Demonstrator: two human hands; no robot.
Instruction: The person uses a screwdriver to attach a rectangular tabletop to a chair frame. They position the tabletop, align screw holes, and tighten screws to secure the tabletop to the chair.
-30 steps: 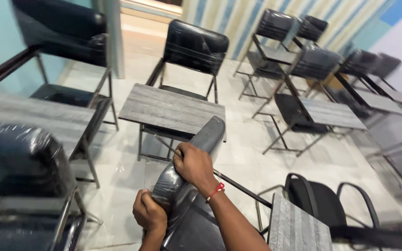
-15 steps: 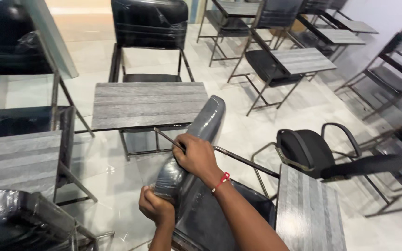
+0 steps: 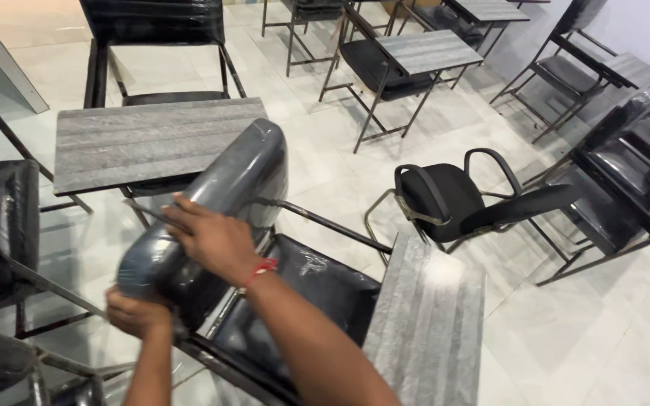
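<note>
A black padded chair with a plastic-wrapped backrest (image 3: 227, 188) stands right below me, its seat (image 3: 302, 293) dark and shiny and a grey writing tablet (image 3: 426, 319) fixed on its right side. My right hand (image 3: 208, 240), with a red thread on the wrist, lies over the top of the backrest and grips it. My left hand (image 3: 138, 312) clasps the lower left end of the same backrest.
A second tablet chair (image 3: 144, 143) stands just beyond, its grey tablet facing me. A black armchair (image 3: 453, 199) lies tipped to the right. More tablet chairs (image 3: 415, 56) fill the back and right on the white tiled floor (image 3: 566, 331).
The view has swung down and left, bringing the chair closer. Both hands keep their hold on the backrest, which now tilts more toward me.
</note>
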